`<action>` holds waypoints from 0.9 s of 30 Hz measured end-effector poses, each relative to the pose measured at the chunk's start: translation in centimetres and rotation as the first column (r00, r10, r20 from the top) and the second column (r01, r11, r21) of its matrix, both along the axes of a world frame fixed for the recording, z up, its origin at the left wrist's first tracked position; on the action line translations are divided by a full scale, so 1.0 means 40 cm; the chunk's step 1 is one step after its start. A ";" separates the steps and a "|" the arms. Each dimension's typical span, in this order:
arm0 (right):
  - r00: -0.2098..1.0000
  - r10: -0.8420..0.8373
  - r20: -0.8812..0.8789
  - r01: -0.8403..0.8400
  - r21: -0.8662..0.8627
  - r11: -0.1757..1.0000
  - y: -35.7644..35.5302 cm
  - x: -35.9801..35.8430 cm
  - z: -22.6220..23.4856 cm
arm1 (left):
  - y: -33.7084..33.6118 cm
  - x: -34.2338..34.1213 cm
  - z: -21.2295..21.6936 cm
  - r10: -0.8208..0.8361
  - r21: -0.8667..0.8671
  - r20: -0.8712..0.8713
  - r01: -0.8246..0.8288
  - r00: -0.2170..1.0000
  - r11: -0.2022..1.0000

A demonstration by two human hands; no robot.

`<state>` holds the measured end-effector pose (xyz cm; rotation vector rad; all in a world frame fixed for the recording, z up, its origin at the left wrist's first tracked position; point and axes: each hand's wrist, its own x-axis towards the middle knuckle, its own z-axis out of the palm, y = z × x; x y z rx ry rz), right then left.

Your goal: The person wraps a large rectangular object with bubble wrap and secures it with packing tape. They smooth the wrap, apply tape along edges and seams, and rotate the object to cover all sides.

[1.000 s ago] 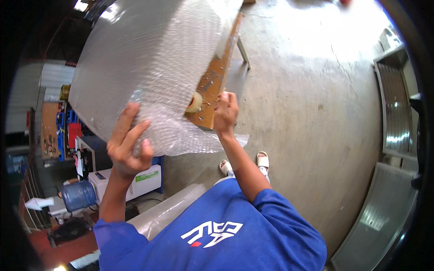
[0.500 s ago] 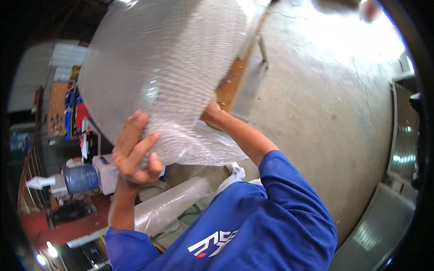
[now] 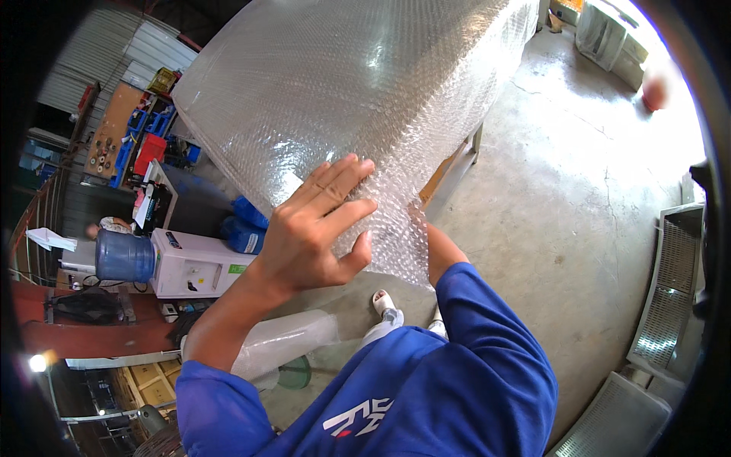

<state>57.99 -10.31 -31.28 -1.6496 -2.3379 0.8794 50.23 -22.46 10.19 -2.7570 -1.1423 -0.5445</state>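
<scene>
A large sheet of clear bubble wrap point(image 3: 350, 99) drapes over a wide, box-like shape in front of me. My left hand point(image 3: 316, 225) rests palm down on the wrap near its close corner, fingers stretched out and thumb apart. Beneath that corner, a flap of the wrap hangs toward my feet. My right hand point(image 3: 418, 215) is at the right side of this flap, mostly behind it, so its fingers are hidden. Under the wrap's right edge shows a strip of a wooden table point(image 3: 440, 177).
A roll of bubble wrap point(image 3: 285, 339) lies on the floor at lower left, beside a green basin point(image 3: 295, 373). Farther left stands a white water dispenser point(image 3: 199, 263) with a blue bottle point(image 3: 124, 255). Perforated metal panels point(image 3: 666, 293) line the right side.
My left hand has moved right and come down flat on the wrap. The wrap's near corner has shifted right and now covers more of my right hand. The view has turned.
</scene>
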 end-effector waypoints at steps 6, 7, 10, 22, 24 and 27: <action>0.929 -0.269 -0.253 0.227 -0.186 0.956 0.029 0.119 0.053 | 0.008 0.078 0.009 0.083 0.140 -0.105 -0.068 0.991 0.988; 0.893 -0.310 -0.327 0.277 -0.143 0.950 0.001 0.163 0.063 | 0.017 0.083 0.004 0.088 0.151 -0.109 -0.071 0.990 0.986; 0.731 -0.345 -0.588 0.322 -0.148 0.935 -0.157 0.274 0.151 | 0.007 0.064 -0.001 0.174 0.127 -0.118 -0.159 0.978 0.979; -0.046 -0.371 -0.927 0.193 -0.373 0.908 -0.469 0.793 0.414 | 0.130 0.053 0.025 0.173 -0.076 -0.157 -0.186 0.972 0.980; 0.158 -0.262 -0.952 0.227 -0.223 0.948 -0.458 0.770 0.573 | 0.139 0.047 0.005 0.166 -0.136 -0.087 -0.176 0.982 0.975; 0.577 -0.093 -0.811 0.179 0.014 0.984 -0.458 0.712 0.768 | 0.159 0.038 -0.013 0.144 -0.197 -0.066 -0.154 0.987 0.968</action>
